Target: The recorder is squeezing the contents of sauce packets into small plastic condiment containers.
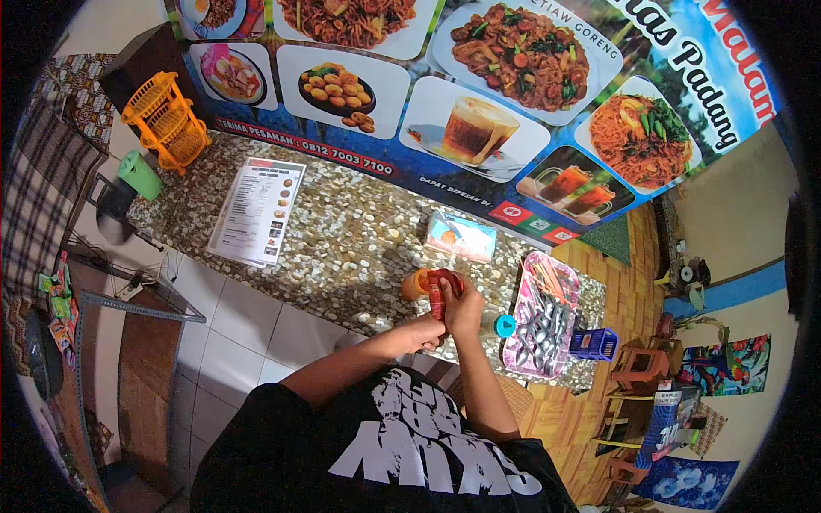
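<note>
My right hand (463, 308) is wrapped around a red patterned packet (437, 296), its thumb on top. Close below, my left hand (420, 336) is closed in a fist at the packet's lower end, touching the right hand. The packet's upper end bends over an orange container (415, 284) on the pebble-patterned counter; whether the two touch is hard to tell. Just right of my hands is a clear container with a turquoise lid (505, 326). Beyond it, a pink tray (511, 359) holds many metal spoons and forks and some orange-red handled pieces.
A tissue pack (460, 236) lies ahead of my hands. Printed menu sheets (256, 211), a green cup (140, 175) and an orange plastic rack (168, 122) stand leftward. A blue basket (594, 344) sits at the right edge. A food-picture banner (359, 144) rises along the counter's far side.
</note>
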Action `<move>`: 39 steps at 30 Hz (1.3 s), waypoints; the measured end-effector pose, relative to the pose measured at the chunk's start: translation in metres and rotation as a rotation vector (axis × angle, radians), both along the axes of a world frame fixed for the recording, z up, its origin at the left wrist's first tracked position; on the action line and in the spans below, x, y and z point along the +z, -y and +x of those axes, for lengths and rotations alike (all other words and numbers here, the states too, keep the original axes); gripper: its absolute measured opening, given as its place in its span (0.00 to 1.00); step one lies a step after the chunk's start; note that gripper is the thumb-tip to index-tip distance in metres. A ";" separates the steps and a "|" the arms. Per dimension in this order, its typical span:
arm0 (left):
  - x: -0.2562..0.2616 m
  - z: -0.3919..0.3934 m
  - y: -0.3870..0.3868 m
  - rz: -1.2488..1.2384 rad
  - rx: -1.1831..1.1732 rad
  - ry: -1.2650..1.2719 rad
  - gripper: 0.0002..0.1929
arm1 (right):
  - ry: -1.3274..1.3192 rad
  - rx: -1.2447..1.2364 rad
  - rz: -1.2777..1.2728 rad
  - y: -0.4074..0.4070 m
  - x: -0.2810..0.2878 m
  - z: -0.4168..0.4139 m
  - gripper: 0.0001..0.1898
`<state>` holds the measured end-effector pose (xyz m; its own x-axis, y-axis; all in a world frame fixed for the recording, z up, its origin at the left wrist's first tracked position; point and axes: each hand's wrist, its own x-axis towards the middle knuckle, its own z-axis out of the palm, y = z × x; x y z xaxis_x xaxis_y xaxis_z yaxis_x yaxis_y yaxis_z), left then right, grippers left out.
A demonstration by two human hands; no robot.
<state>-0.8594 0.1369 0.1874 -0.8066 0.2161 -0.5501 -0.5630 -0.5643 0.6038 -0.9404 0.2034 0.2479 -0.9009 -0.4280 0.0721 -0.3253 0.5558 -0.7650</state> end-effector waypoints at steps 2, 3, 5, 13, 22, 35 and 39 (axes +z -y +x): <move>0.001 0.000 0.000 0.000 -0.005 0.002 0.10 | -0.005 0.002 0.002 -0.001 -0.001 0.000 0.14; 0.001 0.000 0.000 0.000 -0.010 0.005 0.09 | -0.010 0.005 0.005 0.000 0.001 0.001 0.14; 0.002 0.002 0.000 -0.001 -0.007 0.006 0.09 | 0.006 0.005 0.013 0.001 0.004 0.003 0.13; -0.003 0.001 -0.005 0.015 0.000 0.007 0.09 | 0.007 0.040 0.000 -0.006 -0.007 -0.001 0.13; -0.010 -0.002 -0.009 0.028 -0.003 0.019 0.05 | 0.020 0.029 0.024 -0.008 -0.003 -0.002 0.15; 0.001 -0.007 -0.007 0.030 0.001 0.023 0.09 | -0.004 0.018 -0.005 -0.012 -0.012 -0.012 0.15; 0.000 -0.009 -0.004 0.031 0.029 0.045 0.10 | -0.016 0.026 0.021 -0.005 0.000 -0.011 0.14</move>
<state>-0.8682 0.1404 0.1878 -0.7877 0.2104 -0.5790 -0.5718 -0.5993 0.5603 -0.9516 0.2083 0.2479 -0.8880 -0.4532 0.0774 -0.3525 0.5631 -0.7474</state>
